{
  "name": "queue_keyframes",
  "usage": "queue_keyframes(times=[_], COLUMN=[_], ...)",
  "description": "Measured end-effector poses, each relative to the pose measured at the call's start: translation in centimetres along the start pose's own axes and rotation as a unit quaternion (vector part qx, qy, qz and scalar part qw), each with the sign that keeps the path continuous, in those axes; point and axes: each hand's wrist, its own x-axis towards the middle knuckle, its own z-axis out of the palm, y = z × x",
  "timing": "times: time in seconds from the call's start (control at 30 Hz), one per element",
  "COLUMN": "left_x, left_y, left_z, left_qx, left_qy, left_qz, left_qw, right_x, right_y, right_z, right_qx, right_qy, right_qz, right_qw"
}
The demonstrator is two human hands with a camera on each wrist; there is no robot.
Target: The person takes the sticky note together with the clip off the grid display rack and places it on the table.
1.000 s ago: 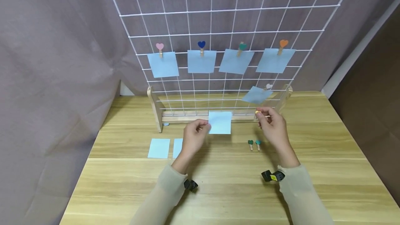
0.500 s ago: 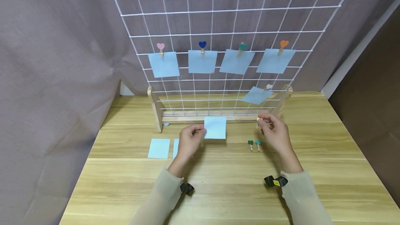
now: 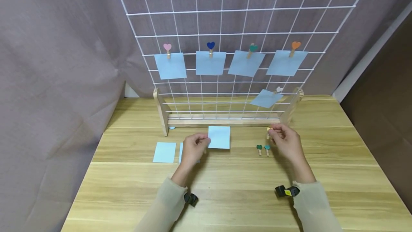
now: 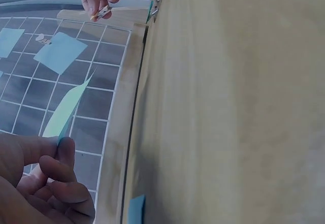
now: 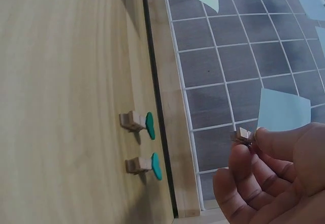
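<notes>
Between thumb and fingers, my left hand (image 3: 194,148) pinches a blue paper square (image 3: 219,137) by its left edge, held up in front of the rack's base. My right hand (image 3: 287,141) pinches a small wooden clothespin (image 5: 243,135) with a yellow top, right of the paper and apart from it. Below that hand, two clothespins with a dark green heart (image 3: 259,147) and a teal heart (image 3: 267,148) lie on the table. Behind both hands stands a white wire grid (image 3: 217,82). A lower paper square (image 3: 266,98) hangs tilted on it from a white heart clothespin (image 3: 279,90).
Several blue squares hang in a row on the grid, such as the one (image 3: 170,66) under a pink heart clothespin (image 3: 167,47). On the table (image 3: 238,196) lie a paper square (image 3: 164,152) and another partly behind my left hand. Wooden feet (image 3: 161,112) support the grid.
Both hands have drawn back from the grid toward the person and lower. The left hand's paper also shifted slightly left; the right hand still holds the yellow-topped clothespin.
</notes>
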Motion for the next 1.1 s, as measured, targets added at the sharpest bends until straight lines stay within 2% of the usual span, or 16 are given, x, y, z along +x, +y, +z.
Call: queue_keyframes(times=[0.17,0.57,0.73,0.9,1.1], left_x=[-0.4,-1.2,-1.4,-1.5,-1.6], left_y=[-0.5,-1.0,-1.4,-1.6,-1.9], left_z=[0.1,0.3,0.4,0.4,0.3], left_qx=[0.012,0.029,0.057,0.076,0.075], left_qy=[-0.003,-0.006,-0.006,-0.019,-0.015], left_qz=[-0.012,-0.031,-0.032,-0.039,-0.019], left_qw=[0.9998,0.9991,0.9979,0.9962,0.9969], right_x=[-0.4,-1.1,-1.2,-1.6,-1.7], right_y=[0.6,0.9,1.3,1.8,2.4], right_z=[-0.1,-0.9,-1.0,-1.3,-1.5], right_qx=[-0.005,0.007,-0.009,-0.047,-0.072], right_qy=[-0.004,-0.024,-0.027,-0.030,-0.051], right_qz=[0.005,0.049,0.052,0.060,0.068], right_qw=[1.000,0.998,0.998,0.997,0.994])
